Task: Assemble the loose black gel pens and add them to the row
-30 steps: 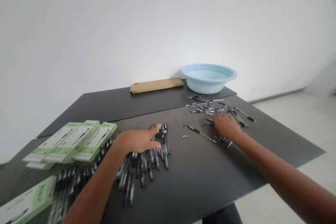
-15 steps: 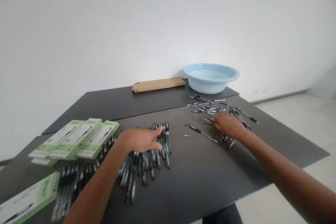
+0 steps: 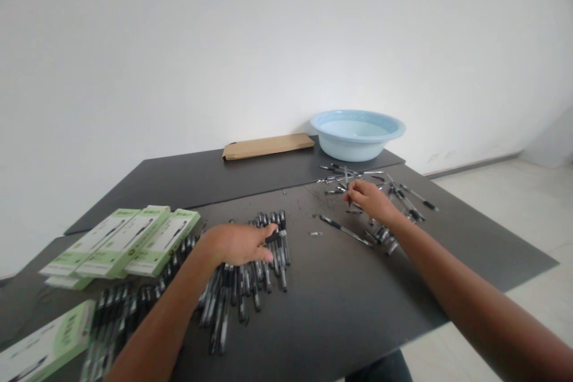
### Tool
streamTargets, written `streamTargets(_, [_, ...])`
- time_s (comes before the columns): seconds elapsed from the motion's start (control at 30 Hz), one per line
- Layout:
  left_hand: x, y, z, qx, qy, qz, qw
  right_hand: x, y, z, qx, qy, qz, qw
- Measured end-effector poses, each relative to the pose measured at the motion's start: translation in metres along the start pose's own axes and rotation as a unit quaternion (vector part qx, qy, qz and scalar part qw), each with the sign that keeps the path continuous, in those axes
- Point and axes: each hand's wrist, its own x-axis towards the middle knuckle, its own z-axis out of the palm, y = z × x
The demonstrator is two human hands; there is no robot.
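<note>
My left hand [image 3: 244, 243] is over a pile of assembled pens [image 3: 219, 316] at the middle left. Its thumb and fingers close on a pen [image 3: 274, 237], whose black grip and clear end stick out to the right. My right hand [image 3: 364, 194] is among loose pens and pen parts [image 3: 338, 170] on the right. Its fingers pinch a thin clear pen part [image 3: 345, 175] that stands nearly upright; its lower end is hidden. A single capless pen [image 3: 344, 229] lies between the hands, near a small clear pen cap [image 3: 316, 233].
White and green pen boxes [image 3: 129, 242] are stacked at the left, with another box [image 3: 49, 343] nearer. More pens [image 3: 107, 322] lie beside them. A flat cardboard box [image 3: 268, 146] and a light blue basin [image 3: 358, 149] stand at the back of the dark table [image 3: 340, 310].
My right hand has moved left and a little up from the loose pens, and a thin clear part now shows in its fingers. My left hand stays nearly in place with its pen.
</note>
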Motion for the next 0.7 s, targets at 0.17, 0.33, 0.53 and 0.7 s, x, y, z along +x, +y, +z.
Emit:
streamTargets(0.17, [0.001, -0.001, 0.0, -0.005, 0.001, 0.016, 1.0, 0.017, -0.009, 0.016, 0.201, -0.038, 0.017, 0.979])
streamTargets(0.33, [0.002, -0.003, -0.001, -0.001, 0.006, 0.012, 1.0, 0.022, -0.021, 0.038, 0.331, -0.082, 0.033, 0.939])
streamTargets(0.53, [0.003, -0.012, -0.001, -0.043, -0.02, 0.013, 0.999, 0.009, -0.023, 0.059, 0.431, -0.106, 0.054, 0.894])
streamTargets(0.7, [-0.001, -0.013, -0.004, -0.099, -0.03, 0.019, 0.994, 0.001, -0.021, 0.055, 0.48, -0.12, 0.066, 0.866])
